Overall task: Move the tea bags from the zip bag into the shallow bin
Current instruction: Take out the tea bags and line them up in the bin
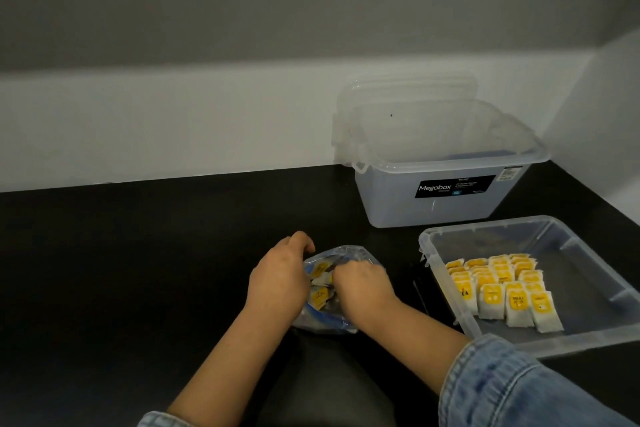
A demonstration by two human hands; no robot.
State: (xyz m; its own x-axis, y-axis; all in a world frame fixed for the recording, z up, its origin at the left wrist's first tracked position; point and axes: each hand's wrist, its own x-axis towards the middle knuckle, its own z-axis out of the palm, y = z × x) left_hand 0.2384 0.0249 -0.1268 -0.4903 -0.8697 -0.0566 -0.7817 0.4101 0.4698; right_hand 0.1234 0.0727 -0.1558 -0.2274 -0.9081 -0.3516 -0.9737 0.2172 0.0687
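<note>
head view: left hand [278, 276] grips zip bag [343, 253] rim; right hand [362, 282] pinches inside at tea bags [320, 295], light, limp, best pinched by edges.

The clear zip bag [341, 291] lay open and crumpled on the black surface [138, 270], a few yellow tea bags inside. Beside it, the shallow bin [588, 274] held rows of tea bags [502, 284].

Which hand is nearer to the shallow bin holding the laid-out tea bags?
Right. The right hand is inside the zip bag, on the side toward the shallow bin. The left hand holds the bag's far side, farther from the bin.
</note>
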